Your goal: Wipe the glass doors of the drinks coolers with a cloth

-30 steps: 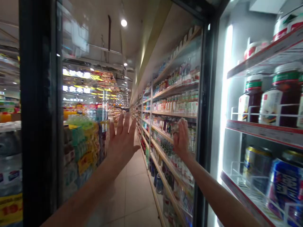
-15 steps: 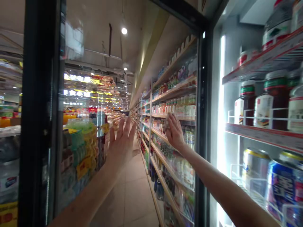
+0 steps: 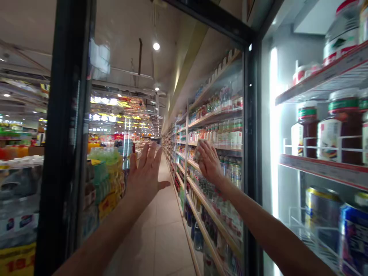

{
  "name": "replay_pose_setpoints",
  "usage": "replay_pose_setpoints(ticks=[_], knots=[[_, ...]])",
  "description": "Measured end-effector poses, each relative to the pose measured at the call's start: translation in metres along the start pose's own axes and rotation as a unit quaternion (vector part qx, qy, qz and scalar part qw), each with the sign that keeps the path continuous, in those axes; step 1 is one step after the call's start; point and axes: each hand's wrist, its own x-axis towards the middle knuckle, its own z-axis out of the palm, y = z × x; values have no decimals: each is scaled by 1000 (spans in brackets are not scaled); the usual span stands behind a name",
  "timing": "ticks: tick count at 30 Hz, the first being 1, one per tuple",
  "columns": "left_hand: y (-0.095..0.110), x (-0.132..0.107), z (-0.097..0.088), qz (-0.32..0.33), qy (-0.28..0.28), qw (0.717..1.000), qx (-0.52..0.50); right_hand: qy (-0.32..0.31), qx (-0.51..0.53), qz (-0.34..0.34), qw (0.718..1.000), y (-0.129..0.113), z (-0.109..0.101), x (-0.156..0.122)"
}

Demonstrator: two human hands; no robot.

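Observation:
A glass door (image 3: pixel 123 61) in a black frame (image 3: pixel 67 138) stands open before me. My left hand (image 3: pixel 145 176) is raised flat toward the glass, its fingers spread and nothing in it; whether it touches the pane is hard to tell. Farther right, my right hand (image 3: pixel 209 163) presses a crumpled pale cloth (image 3: pixel 197 155) against the glass, the cloth bunched under its fingers and mostly covered by them. Shelves of bottles (image 3: pixel 212 134) show through or in the glass behind both hands.
On the right is a lit cooler with wire-fronted shelves (image 3: pixel 322 170), holding dark bottles with green-banded caps (image 3: pixel 309 128) and cans (image 3: pixel 320 211). Packed bottles (image 3: pixel 20 207) stand at the left beyond the door frame. A tiled floor (image 3: pixel 163 237) runs down the aisle.
The door and shelves have shifted slightly right in view. My right hand has moved a little left and down with the cloth. My left hand's thumb now spreads out clearly.

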Motion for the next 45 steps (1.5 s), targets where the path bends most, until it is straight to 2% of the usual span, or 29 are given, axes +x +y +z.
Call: replay_pose_setpoints(ticks=[2,4,5,6,8,11,13,15,18,19,21,23,25,26,27,29,32,33,35,38,40,41,42,45], knots=[[-1,0,1,3,6,1000,4,47,-32,88,994,20,-4,3],[-1,0,4,5,9,1000,8,118,-60,187,973,41,-6,13],[-1,0,5,5,9,1000,10,138,-66,206,966,46,-5,19],[-1,0,6,3,8,1000,10,145,-66,201,967,44,-3,24],[-1,1,7,1,5,1000,13,122,-55,144,980,22,5,32],[-8,-1,5,18,11,999,29,43,-28,12,999,-27,19,35],[-19,-3,-1,16,22,999,38,12,-22,-34,999,-42,24,36],[-32,-6,-9,-11,29,999,37,29,-31,19,999,-40,24,42],[-47,-10,-19,-51,26,998,40,82,-40,161,983,-34,27,55],[-49,-11,-20,-54,24,997,43,80,-36,173,981,-40,29,58],[-50,-12,-21,-56,22,997,51,45,-22,122,991,-65,34,59],[-49,-12,-20,-52,18,997,60,-9,-2,4,1000,-95,37,54],[-48,-13,-20,-52,14,996,70,-35,8,-77,996,-111,37,47],[-48,-13,-20,-52,10,996,75,-32,6,-79,996,-108,36,45],[-48,-13,-20,-53,5,995,79,-20,0,-53,998,-99,33,44],[-48,-12,-21,-56,-4,995,84,23,-21,54,998,-65,27,46],[-44,-9,-23,-64,-10,994,87,93,-46,196,975,-18,19,52],[-43,-7,-23,-72,-8,994,88,106,-49,205,972,-12,18,53],[-40,-3,-23,-79,-6,993,84,102,-47,159,981,-21,20,53],[-42,1,-24,-73,1,994,79,28,-28,-8,999,-53,27,50],[-45,1,-26,-66,1,995,80,-11,-21,-64,998,-57,27,48],[-46,1,-27,-67,-1,994,81,-15,-22,-55,998,-51,24,47],[-47,1,-27,-68,-7,994,80,-3,-27,-17,999,-39,21,47],[-46,1,-29,-69,-25,994,76,100,-48,168,979,4,13,50]])
